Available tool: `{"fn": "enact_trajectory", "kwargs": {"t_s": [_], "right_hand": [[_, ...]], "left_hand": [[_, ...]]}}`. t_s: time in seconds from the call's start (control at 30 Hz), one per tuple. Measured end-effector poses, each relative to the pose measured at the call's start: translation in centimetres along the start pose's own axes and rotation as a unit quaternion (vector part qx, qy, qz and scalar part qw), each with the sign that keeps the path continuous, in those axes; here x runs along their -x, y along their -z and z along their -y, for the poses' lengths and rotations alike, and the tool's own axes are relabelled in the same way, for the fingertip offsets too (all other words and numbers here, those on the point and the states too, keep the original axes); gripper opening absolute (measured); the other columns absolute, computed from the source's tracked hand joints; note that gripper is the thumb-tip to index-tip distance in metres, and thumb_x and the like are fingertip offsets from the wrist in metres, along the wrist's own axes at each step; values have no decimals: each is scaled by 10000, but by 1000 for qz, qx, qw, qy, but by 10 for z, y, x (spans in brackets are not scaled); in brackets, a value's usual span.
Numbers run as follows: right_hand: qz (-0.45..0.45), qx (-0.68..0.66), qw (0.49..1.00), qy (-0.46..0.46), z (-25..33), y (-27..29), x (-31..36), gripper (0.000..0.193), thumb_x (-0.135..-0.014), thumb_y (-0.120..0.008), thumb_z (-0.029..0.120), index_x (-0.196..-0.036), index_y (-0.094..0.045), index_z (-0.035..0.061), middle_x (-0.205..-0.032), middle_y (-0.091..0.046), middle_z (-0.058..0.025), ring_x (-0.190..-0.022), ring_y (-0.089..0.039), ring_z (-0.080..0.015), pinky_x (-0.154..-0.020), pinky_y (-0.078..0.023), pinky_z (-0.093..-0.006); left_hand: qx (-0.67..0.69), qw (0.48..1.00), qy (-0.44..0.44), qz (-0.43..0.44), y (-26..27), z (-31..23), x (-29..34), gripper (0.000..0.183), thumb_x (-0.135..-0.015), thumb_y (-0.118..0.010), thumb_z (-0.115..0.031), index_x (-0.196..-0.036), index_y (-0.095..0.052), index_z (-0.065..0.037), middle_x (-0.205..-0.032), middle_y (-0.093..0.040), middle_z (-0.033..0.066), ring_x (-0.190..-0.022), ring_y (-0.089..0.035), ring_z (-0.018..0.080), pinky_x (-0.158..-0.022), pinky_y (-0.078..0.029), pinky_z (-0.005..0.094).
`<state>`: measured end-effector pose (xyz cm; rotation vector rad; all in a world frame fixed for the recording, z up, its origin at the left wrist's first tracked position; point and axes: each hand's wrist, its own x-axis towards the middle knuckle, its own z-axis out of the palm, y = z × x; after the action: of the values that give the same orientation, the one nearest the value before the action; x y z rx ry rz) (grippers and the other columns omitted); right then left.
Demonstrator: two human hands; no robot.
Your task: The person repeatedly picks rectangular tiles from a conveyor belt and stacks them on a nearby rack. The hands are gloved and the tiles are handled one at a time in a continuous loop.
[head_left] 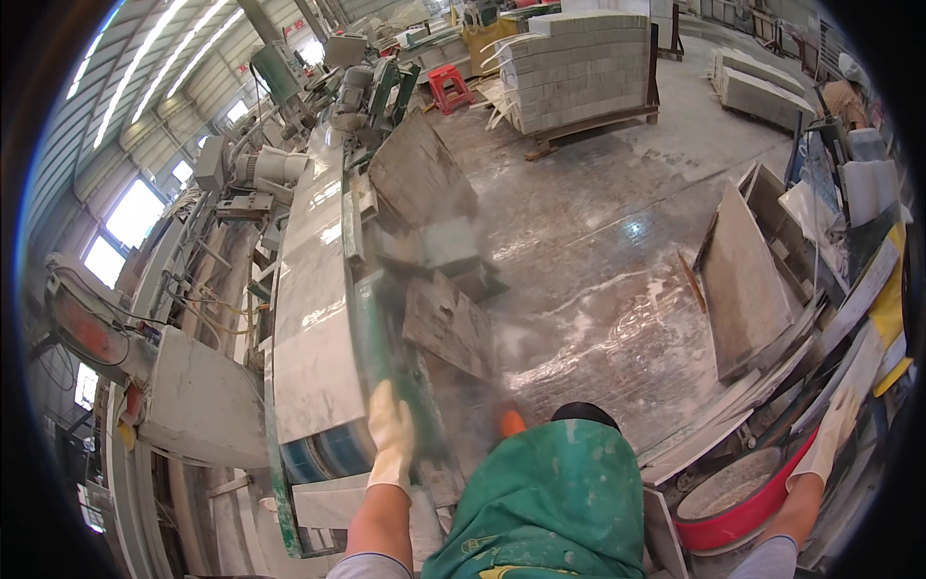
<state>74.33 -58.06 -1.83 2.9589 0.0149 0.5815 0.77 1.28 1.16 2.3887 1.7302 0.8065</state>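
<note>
My left hand [391, 442], in a cream glove, lies with its fingers stretched out at the green side edge of a conveyor machine [367, 318]. Pale stone slabs [313, 328] lie along the belt, and the blue end roller [328, 452] shows just left of my wrist. Far to the right, my gloved right hand [828, 439] is on a long pale strip [861, 372] that leans among others, its fingers closed along it; part of the grip is hidden. Below that hand is a round tub with a red rim [714, 534].
A flat board [449, 323] leans against the machine's right side. Wet floor [588, 280] stretches ahead. Stacked pale blocks [579, 82] stand on a pallet beyond, near a red stool [449, 89]. On the right, a slab [743, 289] leans against a box. A green apron [550, 497] covers my front.
</note>
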Motion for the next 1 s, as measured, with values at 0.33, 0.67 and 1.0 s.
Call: {"fn": "enact_trajectory", "kwargs": {"t_s": [0.33,0.67,1.0], "right_hand": [[-5,10,1000,-4,10,11,15,574,-1083,-333,483,-1518,-470,135,-1534,-483,-157,-1419,-440,-335,-1130,-378,-478],[-40,-13,999,18,11,14,26,555,-1083,-361,458,-1482,-512,103,-1498,-517,-174,-1381,-475,-363,-1114,-393,-478],[-27,-19,999,22,18,28,38,547,-1087,-369,437,-1469,-519,76,-1483,-522,-199,-1376,-477,-367,-1118,-392,-467]], "left_hand": [[-6,1000,5,-4,2,-3,-1,518,-910,-636,-90,-1407,-521,1,-1408,-558,230,-1326,-517,382,-1147,-400,427],[20,1000,6,-2,3,-4,-1,506,-942,-615,-128,-1414,-522,29,-1415,-561,240,-1341,-503,397,-1159,-383,425],[8,1000,-7,-26,-3,-1,0,557,-866,-686,-96,-1394,-533,-4,-1392,-569,227,-1306,-524,394,-1138,-403,437]]}}
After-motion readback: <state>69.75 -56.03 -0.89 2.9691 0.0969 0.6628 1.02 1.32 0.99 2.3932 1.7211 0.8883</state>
